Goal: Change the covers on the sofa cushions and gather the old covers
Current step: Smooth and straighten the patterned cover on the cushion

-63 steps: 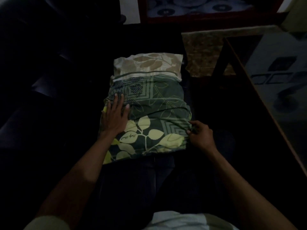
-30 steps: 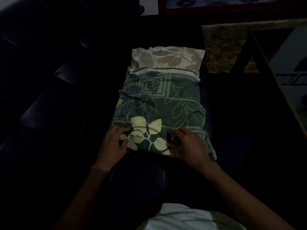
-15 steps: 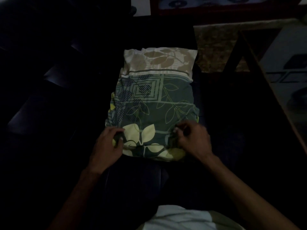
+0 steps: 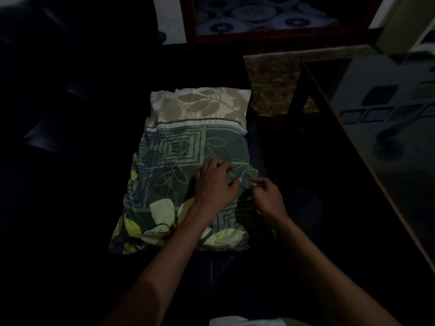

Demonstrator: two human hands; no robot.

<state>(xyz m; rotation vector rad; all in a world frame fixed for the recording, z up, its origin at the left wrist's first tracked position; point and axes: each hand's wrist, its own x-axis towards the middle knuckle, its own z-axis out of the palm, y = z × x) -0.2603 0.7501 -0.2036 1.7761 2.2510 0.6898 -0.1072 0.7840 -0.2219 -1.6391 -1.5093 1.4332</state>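
Observation:
A cushion lies on the dark sofa in front of me, mostly inside a green leaf-patterned cover point(image 4: 169, 175). Its far end shows a cream and tan leaf-print cover point(image 4: 200, 104). At the cushion's right edge, my left hand point(image 4: 215, 184) grips a bunch of the green fabric. Right beside it, my right hand point(image 4: 267, 196) pinches the same bunched edge. The room is very dim and the fingertips are hard to make out.
The dark leather sofa point(image 4: 58, 137) fills the left side. A dark-framed glass table point(image 4: 388, 142) runs along the right. A patterned rug point(image 4: 270, 83) lies beyond the cushion, and a red-framed piece with a blue circle pattern point(image 4: 259, 15) stands at the top.
Both hands have left the cushion's near edge and come together at its right edge, bunching the green fabric there. The near end of the cover now lies flatter.

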